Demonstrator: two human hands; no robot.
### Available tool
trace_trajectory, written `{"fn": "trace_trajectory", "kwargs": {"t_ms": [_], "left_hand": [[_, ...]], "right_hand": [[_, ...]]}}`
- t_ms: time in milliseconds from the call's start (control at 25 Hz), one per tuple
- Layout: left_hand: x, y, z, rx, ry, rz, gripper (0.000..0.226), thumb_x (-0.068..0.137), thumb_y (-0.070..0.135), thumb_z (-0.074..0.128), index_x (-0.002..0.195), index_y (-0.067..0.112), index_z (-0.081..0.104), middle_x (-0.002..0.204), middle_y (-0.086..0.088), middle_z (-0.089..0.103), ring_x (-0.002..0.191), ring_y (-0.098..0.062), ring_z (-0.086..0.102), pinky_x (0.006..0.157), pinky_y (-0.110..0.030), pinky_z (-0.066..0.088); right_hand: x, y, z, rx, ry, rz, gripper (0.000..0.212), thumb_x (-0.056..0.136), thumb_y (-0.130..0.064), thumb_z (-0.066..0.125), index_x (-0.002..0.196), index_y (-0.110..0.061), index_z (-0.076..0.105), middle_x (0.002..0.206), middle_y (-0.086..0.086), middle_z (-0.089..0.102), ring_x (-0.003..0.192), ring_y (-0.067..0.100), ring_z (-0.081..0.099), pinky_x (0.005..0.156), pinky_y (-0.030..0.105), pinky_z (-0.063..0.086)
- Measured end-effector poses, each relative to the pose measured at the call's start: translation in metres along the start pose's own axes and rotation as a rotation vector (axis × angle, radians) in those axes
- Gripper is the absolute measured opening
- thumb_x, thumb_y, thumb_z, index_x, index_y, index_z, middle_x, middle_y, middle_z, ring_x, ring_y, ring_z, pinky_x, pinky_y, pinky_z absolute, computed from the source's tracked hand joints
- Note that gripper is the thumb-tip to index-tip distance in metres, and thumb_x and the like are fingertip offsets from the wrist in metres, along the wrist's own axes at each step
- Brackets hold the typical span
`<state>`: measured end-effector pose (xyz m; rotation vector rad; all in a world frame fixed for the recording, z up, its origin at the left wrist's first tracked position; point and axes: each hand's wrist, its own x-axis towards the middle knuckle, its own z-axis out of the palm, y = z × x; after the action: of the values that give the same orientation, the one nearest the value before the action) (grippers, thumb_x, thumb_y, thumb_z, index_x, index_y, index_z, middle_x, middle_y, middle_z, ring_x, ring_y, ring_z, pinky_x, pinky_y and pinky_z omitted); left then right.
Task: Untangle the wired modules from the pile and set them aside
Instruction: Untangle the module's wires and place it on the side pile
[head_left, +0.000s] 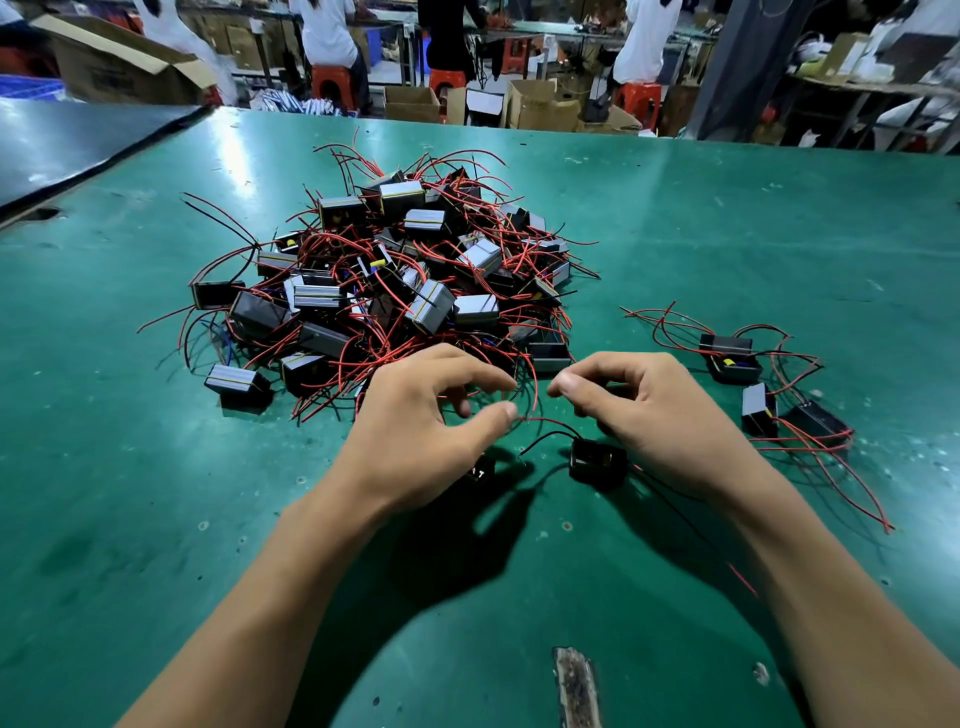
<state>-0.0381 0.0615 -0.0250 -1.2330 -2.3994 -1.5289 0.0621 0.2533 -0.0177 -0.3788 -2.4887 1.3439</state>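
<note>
A big pile of black and grey wired modules (395, 275) with tangled red and black wires lies in the middle of the green table (727, 234). My left hand (431, 431) is at the pile's near edge, thumb and fingertips pinching a red wire (545, 420). That wire runs to a black module (597, 462) lying between my hands. My right hand (660, 415) is beside it, fingers curled, thumb and forefinger tips pressed together as if on a thin wire. Another small module (478, 474) peeks out under my left hand.
Three separated modules (758, 384) with loose red wires lie to the right of my right hand. A worn patch (576, 686) marks the table's near edge. A dark board (78, 140) lies at the far left. People, stools and cardboard boxes stand beyond the table.
</note>
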Motion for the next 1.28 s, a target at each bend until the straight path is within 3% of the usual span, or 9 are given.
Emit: {"fn": "trace_trajectory", "kwargs": {"t_ms": [120, 320, 400, 480, 560, 800, 1000, 1120, 1280], "left_hand": [[0.001, 0.001, -0.001, -0.088, 0.058, -0.144, 0.012, 0.086, 0.014, 0.073, 0.094, 0.022, 0.077, 0.084, 0.011, 0.071, 0.073, -0.004, 0.063, 0.068, -0.019, 0.05], [0.002, 0.002, -0.005, -0.138, -0.075, -0.265, 0.011, 0.089, 0.017, 0.07, 0.096, 0.022, 0.077, 0.083, 0.008, 0.076, 0.081, -0.009, 0.071, 0.079, -0.027, 0.057], [0.003, 0.003, -0.006, -0.163, -0.155, -0.277, 0.01, 0.09, 0.018, 0.07, 0.095, 0.022, 0.077, 0.083, 0.006, 0.076, 0.081, -0.01, 0.071, 0.077, -0.025, 0.056], [0.002, 0.003, -0.007, -0.184, -0.201, -0.283, 0.009, 0.089, 0.016, 0.07, 0.094, 0.021, 0.077, 0.081, 0.006, 0.076, 0.079, -0.009, 0.072, 0.073, -0.021, 0.055], [0.002, 0.003, -0.007, -0.23, -0.228, -0.304, 0.01, 0.088, 0.011, 0.072, 0.095, 0.017, 0.076, 0.082, 0.004, 0.077, 0.083, -0.013, 0.073, 0.079, -0.024, 0.056], [0.001, 0.004, -0.003, -0.216, -0.202, -0.302, 0.009, 0.088, 0.009, 0.071, 0.091, 0.015, 0.076, 0.077, -0.001, 0.075, 0.076, -0.019, 0.073, 0.08, -0.038, 0.058], [0.002, 0.003, -0.001, -0.196, -0.167, -0.32, 0.011, 0.09, 0.011, 0.068, 0.091, 0.019, 0.076, 0.069, 0.005, 0.072, 0.072, -0.018, 0.071, 0.074, -0.034, 0.058], [0.002, 0.005, 0.0, -0.216, -0.166, -0.325, 0.011, 0.092, 0.011, 0.067, 0.093, 0.018, 0.075, 0.079, -0.005, 0.074, 0.082, -0.031, 0.069, 0.079, -0.043, 0.056], [0.002, 0.006, -0.001, -0.229, -0.184, -0.307, 0.013, 0.092, 0.007, 0.065, 0.093, 0.016, 0.075, 0.082, -0.006, 0.074, 0.072, -0.017, 0.067, 0.078, -0.036, 0.055]], "right_hand": [[0.0, 0.001, -0.001, -0.134, -0.075, -0.051, 0.008, 0.09, -0.021, 0.074, 0.094, -0.026, 0.078, 0.069, -0.027, 0.062, 0.06, 0.0, 0.047, 0.06, 0.014, 0.039], [-0.001, -0.001, 0.0, -0.156, -0.147, -0.115, 0.013, 0.093, -0.016, 0.069, 0.098, -0.025, 0.077, 0.083, -0.014, 0.072, 0.061, -0.01, 0.055, 0.063, 0.004, 0.038], [0.002, 0.0, 0.003, -0.184, -0.139, -0.105, 0.013, 0.097, -0.019, 0.064, 0.098, -0.025, 0.076, 0.085, -0.01, 0.075, 0.066, -0.009, 0.06, 0.066, 0.006, 0.04], [0.004, 0.003, 0.005, -0.241, -0.156, -0.091, 0.014, 0.099, -0.026, 0.061, 0.098, -0.029, 0.074, 0.09, -0.011, 0.075, 0.085, -0.001, 0.065, 0.082, 0.016, 0.045], [0.004, 0.005, 0.006, -0.26, -0.202, -0.073, 0.016, 0.1, -0.03, 0.059, 0.097, -0.029, 0.074, 0.087, -0.013, 0.076, 0.089, 0.003, 0.066, 0.082, 0.017, 0.046], [0.003, 0.006, 0.006, 0.037, -0.366, 0.001, 0.015, 0.102, -0.022, 0.057, 0.106, -0.018, 0.071, 0.068, -0.009, 0.067, 0.059, -0.001, 0.056, 0.056, 0.009, 0.04], [0.002, 0.006, 0.001, 0.19, -0.429, 0.02, 0.017, 0.1, -0.013, 0.058, 0.113, -0.012, 0.07, 0.064, -0.024, 0.061, 0.059, -0.007, 0.053, 0.058, 0.006, 0.04], [0.0, 0.004, 0.003, 0.33, -0.409, 0.062, 0.015, 0.098, -0.005, 0.059, 0.109, -0.008, 0.069, 0.068, -0.018, 0.063, 0.061, -0.005, 0.053, 0.06, 0.008, 0.041], [0.003, 0.002, 0.008, 0.329, -0.286, 0.066, 0.015, 0.092, 0.001, 0.064, 0.092, -0.013, 0.061, 0.081, -0.002, 0.062, 0.07, 0.006, 0.056, 0.068, 0.017, 0.043]]}}
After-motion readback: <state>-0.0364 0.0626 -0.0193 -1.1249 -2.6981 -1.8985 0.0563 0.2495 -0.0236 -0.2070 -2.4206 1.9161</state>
